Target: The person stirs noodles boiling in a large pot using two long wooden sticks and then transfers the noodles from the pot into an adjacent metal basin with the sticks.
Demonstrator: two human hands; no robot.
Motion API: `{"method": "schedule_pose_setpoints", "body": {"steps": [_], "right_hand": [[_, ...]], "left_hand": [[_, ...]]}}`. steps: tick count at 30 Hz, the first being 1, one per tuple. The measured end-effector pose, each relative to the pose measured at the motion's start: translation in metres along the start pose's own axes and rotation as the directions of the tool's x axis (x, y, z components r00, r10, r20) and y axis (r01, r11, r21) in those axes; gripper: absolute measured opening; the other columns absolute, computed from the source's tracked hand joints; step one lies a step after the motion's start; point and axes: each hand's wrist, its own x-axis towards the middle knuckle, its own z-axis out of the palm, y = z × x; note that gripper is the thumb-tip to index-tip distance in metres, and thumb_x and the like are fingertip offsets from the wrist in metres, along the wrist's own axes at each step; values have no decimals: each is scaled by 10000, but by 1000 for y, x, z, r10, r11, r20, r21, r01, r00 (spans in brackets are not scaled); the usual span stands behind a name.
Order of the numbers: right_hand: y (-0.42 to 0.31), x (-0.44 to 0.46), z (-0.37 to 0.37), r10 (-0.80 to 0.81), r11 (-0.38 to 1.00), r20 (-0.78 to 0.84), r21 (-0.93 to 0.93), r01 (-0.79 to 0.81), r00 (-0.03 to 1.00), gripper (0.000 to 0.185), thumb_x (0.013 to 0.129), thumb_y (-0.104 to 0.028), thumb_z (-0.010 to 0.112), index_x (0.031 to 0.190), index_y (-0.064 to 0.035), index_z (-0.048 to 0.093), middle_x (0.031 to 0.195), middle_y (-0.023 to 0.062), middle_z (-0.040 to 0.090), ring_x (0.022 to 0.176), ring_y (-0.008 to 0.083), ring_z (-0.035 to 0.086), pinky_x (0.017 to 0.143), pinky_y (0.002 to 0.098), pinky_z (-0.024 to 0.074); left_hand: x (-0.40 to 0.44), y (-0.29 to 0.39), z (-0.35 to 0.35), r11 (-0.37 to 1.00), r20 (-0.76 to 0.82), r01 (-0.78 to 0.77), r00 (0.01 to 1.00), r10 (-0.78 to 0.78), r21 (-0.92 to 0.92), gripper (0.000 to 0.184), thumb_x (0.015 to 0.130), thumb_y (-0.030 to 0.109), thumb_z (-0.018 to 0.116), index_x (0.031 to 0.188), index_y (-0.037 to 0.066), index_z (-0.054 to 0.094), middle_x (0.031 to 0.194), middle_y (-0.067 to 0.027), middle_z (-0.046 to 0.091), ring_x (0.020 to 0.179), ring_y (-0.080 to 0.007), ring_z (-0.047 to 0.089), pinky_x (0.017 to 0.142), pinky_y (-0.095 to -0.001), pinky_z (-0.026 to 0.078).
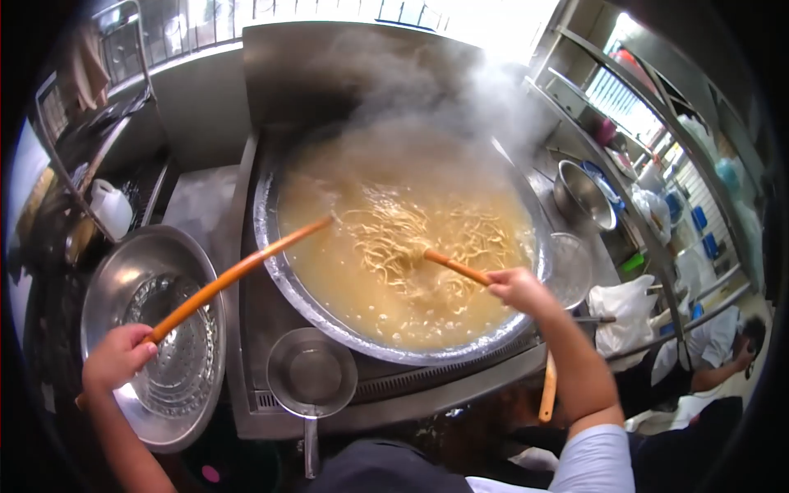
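A large round wok (pixel 287 287) holds cloudy, bubbling liquid with yellow noodles (pixel 390 238) in it, and steam rises from its far side. My left hand (pixel 119 357) is closed on a long wooden stick (pixel 222 282) at the left, its far end over the wok's left part. Closed on a second wooden stick (pixel 457 267), my right hand (pixel 520 291) is above the wok's right part, and that stick's tip is among the noodles. Below my left hand lies a wide metal basin with a perforated colander (pixel 177 361) inside.
A metal saucepan (pixel 312 374) sits at the wok's near left edge. Right of the wok are a mesh strainer (pixel 569 267), a metal bowl (pixel 583 195), a white plastic bag (pixel 625 312) and metal racks. A white jug (pixel 111 209) stands at left. Another person's hand (pixel 742 355) shows far right.
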Motion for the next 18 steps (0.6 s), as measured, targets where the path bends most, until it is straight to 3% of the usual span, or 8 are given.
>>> {"method": "schedule_pose_setpoints", "body": {"steps": [1,2,6,10,13,15,16,18], "right_hand": [[7,13,31,-205,978,-108,16,208,973,332,867,-212,683,1181,-104,668,852,73,708,705,138,632,639,303,489],[10,31,54,-190,981,-122,25,195,974,328,875,-232,649,1185,-127,663,879,109,709,746,182,655,682,339,495],[8,102,121,-179,977,-316,51,205,932,393,870,-306,609,1228,-143,628,969,155,691,849,281,667,760,398,499],[16,87,102,-194,970,-255,97,225,947,401,888,-292,589,1249,-118,608,956,167,686,854,295,663,757,404,499],[41,10,32,-180,970,-103,144,193,978,382,912,-264,576,1255,-96,604,867,132,684,757,183,636,693,325,491],[93,-50,-36,-94,915,34,396,73,995,380,913,-181,620,1258,-25,596,765,-45,589,662,61,510,589,232,430],[104,-92,-78,-120,945,-24,305,122,992,370,903,-150,622,1245,-10,604,791,-50,599,681,46,518,582,210,427],[119,-181,-152,165,963,-123,233,-134,979,342,837,-131,672,1155,-6,658,779,11,654,629,60,563,549,205,437]], "left_hand": [[11,-9,-3,999,-57,-12,998,15,41,204,858,146,596,999,8,648,724,-64,612,634,-143,576,602,-307,464],[22,-8,-4,999,-56,-11,998,14,41,204,858,146,596,999,8,648,724,-64,612,634,-143,576,602,-307,464],[86,55,2,871,-193,-46,968,160,489,255,883,251,585,1025,52,657,902,-174,671,837,-322,653,752,-424,496],[172,140,41,735,-152,45,985,80,677,289,893,299,577,1051,82,684,1036,-173,674,966,-335,647,835,-423,507],[238,188,88,682,-150,28,981,120,731,278,870,249,597,1074,84,687,1092,-159,670,1034,-320,639,884,-411,504],[261,232,119,687,-127,41,989,75,725,300,857,185,587,1130,106,685,1147,-139,664,1080,-299,633,905,-395,505],[273,249,132,688,-95,20,993,72,725,310,847,160,590,1137,110,685,1154,-130,666,1095,-288,631,912,-392,504],[292,279,157,689,-101,-9,988,119,725,322,837,161,603,1145,109,681,1165,-121,665,1101,-275,633,903,-380,510]]}}
